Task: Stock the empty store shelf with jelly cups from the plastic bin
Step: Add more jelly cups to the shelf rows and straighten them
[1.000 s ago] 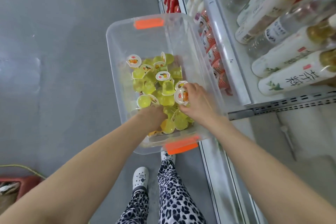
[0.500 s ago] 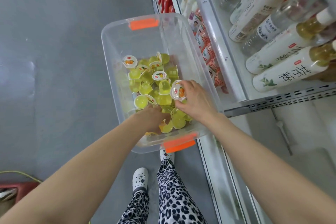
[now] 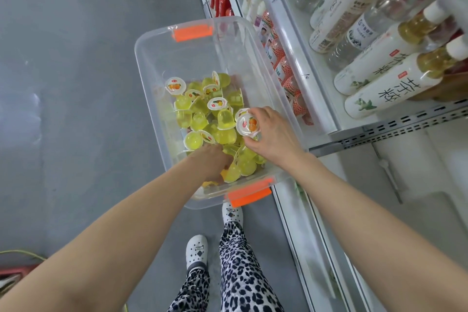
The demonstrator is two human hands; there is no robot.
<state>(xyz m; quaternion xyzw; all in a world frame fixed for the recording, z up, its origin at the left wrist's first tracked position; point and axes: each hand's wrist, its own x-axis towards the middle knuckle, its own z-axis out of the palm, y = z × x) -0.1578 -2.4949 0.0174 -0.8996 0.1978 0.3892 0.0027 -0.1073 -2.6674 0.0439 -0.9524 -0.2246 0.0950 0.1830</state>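
Nearest bottle (image 3: 395, 83) on the right shelf (image 3: 395, 126): white label with large black Chinese characters running lengthwise and a small red tag. Next bottle (image 3: 377, 59), farther along: same layout. None of these characters can be read with certainty. Jelly cup (image 3: 248, 124) lid: red logo, lettering too small. White shoe (image 3: 197, 248): black tag, unreadable.

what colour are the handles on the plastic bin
Orange handles on the clear plastic bin, plainest in the head view.

The bin (image 3: 174, 63) at centre frame is clear, glossy plastic with opaque orange plastic handles (image 3: 192, 33). The jelly cups (image 3: 200, 121) inside are translucent, shiny plastic. The grey floor (image 3: 76, 83) at left looks smooth and matt; the shelf rail (image 3: 405, 123) at right is slotted metal.
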